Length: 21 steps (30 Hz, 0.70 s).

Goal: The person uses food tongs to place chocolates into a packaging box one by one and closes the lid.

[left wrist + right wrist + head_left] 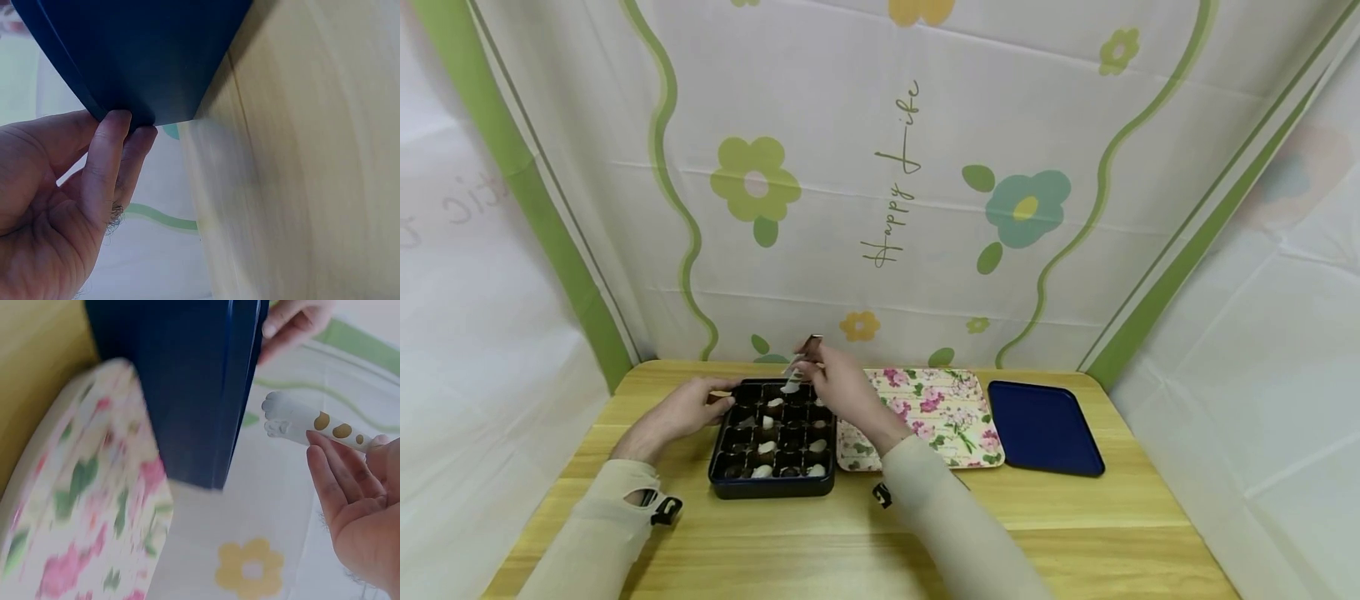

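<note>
Dark paper-thin dividers split a navy box (771, 490) into compartments holding small white pieces (762, 472) and dark pieces. At the box's left edge, toward the back, my left hand (692, 406) grips the rim with its fingertips; the left wrist view shows fingers (105, 165) against the navy side. Over the back of the box, my right hand (844, 385) pinches slim tongs (794, 365). In the right wrist view their white end is paw-shaped with brown spots, and the tip points down toward a back compartment in the head view.
Right beside the box lies a floral-patterned lid or tray (955, 417) with rounded corners. Farther right is a flat navy tray (1045, 429). All stand on a wooden table (790, 550), enclosed by printed white curtains (827, 167) at the back and sides.
</note>
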Tool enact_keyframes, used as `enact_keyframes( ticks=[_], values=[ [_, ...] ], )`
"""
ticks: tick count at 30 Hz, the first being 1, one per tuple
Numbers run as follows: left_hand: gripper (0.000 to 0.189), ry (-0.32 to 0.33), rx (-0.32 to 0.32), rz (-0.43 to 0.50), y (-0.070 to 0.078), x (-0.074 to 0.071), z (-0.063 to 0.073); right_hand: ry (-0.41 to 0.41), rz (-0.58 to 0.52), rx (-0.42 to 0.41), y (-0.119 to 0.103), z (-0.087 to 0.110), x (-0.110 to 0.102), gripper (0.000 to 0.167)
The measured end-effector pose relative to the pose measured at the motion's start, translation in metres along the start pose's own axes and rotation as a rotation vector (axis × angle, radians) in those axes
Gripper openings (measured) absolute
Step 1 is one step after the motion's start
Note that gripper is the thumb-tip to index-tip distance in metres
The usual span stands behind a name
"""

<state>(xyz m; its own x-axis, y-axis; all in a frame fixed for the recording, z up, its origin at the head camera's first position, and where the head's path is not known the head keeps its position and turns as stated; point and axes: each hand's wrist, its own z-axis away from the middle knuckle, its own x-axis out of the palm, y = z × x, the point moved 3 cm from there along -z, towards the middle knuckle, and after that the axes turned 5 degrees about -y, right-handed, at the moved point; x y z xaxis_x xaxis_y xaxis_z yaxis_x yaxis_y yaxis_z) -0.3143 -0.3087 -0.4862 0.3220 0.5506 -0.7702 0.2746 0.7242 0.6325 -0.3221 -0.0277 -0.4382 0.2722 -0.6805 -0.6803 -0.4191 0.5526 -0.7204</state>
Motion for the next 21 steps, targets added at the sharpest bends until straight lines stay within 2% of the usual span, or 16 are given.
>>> enact_keyframes(
  ticks=[9, 15, 21],
  values=[
    [0.047, -0.010, -0.008, 0.024, 0.001, 0.000, 0.000, 0.093, 0.007, 0.041, 0.039, 0.030, -0.043, 0.031],
    [0.049, -0.010, -0.018, 0.001, 0.001, -0.001, 0.000, 0.137, -0.022, 0.072, 0.058, 0.050, -0.069, 0.029],
    [0.050, -0.015, -0.031, -0.011, 0.001, -0.002, 0.000, 0.179, 0.019, 0.105, 0.079, 0.069, -0.091, 0.027]
  ],
)
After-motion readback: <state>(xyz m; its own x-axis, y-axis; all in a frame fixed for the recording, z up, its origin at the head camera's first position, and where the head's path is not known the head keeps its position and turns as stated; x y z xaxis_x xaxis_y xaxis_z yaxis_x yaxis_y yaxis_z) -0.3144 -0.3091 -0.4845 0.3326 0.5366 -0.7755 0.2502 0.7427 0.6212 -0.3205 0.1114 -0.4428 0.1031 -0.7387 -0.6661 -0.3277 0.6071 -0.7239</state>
